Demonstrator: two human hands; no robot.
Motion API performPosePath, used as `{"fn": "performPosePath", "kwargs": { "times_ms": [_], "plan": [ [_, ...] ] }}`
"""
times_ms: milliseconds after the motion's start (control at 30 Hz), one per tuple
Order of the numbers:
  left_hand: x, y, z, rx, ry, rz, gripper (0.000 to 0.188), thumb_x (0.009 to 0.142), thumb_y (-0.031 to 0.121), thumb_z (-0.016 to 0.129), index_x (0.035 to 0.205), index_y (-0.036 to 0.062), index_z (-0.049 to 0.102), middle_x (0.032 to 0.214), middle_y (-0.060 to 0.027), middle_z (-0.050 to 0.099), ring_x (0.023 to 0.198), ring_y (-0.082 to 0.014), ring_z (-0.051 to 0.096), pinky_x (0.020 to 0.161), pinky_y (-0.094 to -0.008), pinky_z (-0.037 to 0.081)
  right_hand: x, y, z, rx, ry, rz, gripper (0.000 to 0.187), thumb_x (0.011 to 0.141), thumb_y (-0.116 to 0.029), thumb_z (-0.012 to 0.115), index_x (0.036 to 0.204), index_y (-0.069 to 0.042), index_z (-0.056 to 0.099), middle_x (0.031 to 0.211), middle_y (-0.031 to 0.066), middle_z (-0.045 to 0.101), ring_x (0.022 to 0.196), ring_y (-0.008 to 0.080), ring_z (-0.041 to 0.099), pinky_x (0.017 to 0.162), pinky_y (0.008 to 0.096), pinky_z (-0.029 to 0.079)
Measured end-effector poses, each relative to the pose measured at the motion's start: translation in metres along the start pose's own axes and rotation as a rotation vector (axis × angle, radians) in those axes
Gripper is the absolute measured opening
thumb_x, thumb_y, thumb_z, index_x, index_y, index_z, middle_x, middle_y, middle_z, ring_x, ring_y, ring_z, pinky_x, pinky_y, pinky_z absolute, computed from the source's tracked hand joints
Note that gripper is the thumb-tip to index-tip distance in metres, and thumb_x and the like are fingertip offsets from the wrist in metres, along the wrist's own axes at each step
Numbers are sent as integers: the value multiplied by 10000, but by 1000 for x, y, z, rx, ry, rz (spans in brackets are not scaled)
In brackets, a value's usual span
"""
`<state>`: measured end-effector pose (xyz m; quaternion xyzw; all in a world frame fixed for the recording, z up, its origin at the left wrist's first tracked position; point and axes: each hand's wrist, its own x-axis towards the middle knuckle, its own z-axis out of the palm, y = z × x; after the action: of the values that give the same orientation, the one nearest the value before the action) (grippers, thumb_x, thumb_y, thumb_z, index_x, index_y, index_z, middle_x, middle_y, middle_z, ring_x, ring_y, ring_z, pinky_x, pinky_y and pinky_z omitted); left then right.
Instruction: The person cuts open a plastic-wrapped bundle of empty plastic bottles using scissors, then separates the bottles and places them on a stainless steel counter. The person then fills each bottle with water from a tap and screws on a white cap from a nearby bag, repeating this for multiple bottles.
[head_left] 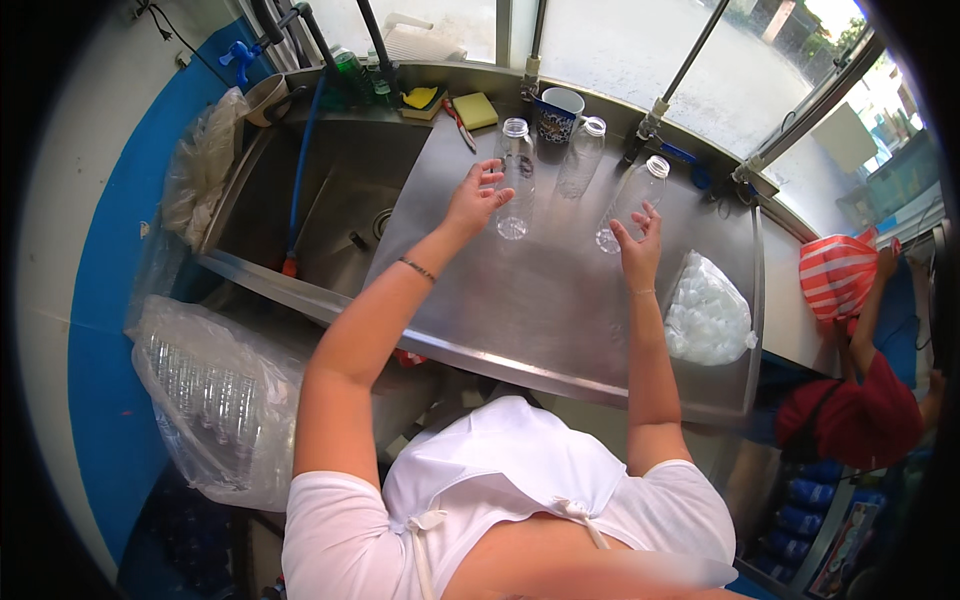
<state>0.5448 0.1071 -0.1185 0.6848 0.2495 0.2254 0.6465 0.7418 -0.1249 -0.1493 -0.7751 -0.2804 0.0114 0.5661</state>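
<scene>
Three clear, uncapped bottles, seemingly empty, stand on a steel counter in the upper centre of the frame: left bottle, middle bottle, right bottle. The left hand, fingers loosely parted, is at the left bottle; the right hand, thumb and fingers spread, is by the right one. Whether either touches is unclear. Three bottles are out; more remain in a plastic bag, lower left.

You can pass over the bare counter at the frame's centre; three clear bottles stand in your way toward the upper middle, and a bulging plastic bag blocks the counter's right end.
</scene>
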Motion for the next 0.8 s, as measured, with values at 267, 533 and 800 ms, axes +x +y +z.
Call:
{"fn": "performPosePath", "kwargs": {
  "times_ms": [267, 533, 800],
  "plan": [
    [59, -55, 77, 293, 299, 239, 687, 837, 162, 761, 1391, 124, 357, 1335, -167, 564, 1086, -313, 607, 917, -410, 505, 39, 46, 51, -41, 92, 22, 808, 764, -257, 830, 1426, -78, 401, 1313, 214, 566, 1158, 346, 578, 969, 425, 463],
    [36, -8, 60, 470, 213, 85, 977, 772, 199, 792, 1518, 71, 174, 1450, -293, 366, 1352, -437, 387, 1108, -441, 356, 44, 49, 66, -106, 221, -85, 985, 736, -269, 857, 1509, -68, 279, 1388, 232, 472, 1178, 373, 527, 990, 442, 442],
    [-107, 176, -107, 933, -314, 209, 348, 848, 183, 646, 1175, 66, 646, 1186, -173, 627, 1123, -302, 609, 946, -385, 486, -68, -86, 84, 429, 107, -106, 517, 886, -62, 649, 1366, -37, 459, 1152, 98, 549, 1036, 174, 558, 877, 285, 469]
  ]
}}
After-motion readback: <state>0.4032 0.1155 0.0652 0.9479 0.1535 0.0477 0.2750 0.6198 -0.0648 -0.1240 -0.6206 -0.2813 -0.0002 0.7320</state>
